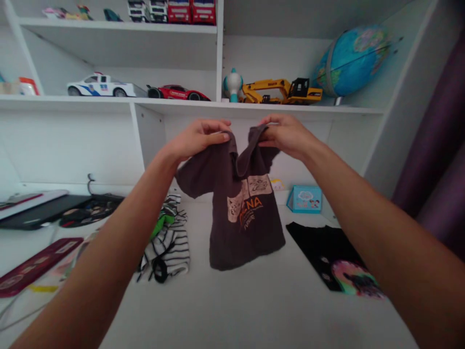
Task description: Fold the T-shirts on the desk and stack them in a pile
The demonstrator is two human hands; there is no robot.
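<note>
- The fingers of the left hand (199,138) are clamped on a dark T-shirt (236,247) beside its neckline, thumb on the near side.
- The fingers of the right hand (288,135) pinch the other shoulder, partly hidden by bunched cloth.
- The T-shirt hangs between the hands, above the middle of the worktop (225,310), printed side toward the person; its neckline sags and its lower hem slants. Whether the hem touches the worktop, I cannot tell.
- The step in hand looks like holding the T-shirt up by its shoulders. The next move seems to call for a firm hold on both sides and an even pull, so the cloth hangs flat.
- Toward the worktop's right edge lies a black shirt (308,242), partly behind the right forearm; a blue box (307,198) stands near the back edge.
- Left of the middle lies striped clothing (178,252).
- Above the back edge, a shelf (181,102) carries toy vehicles.
</note>
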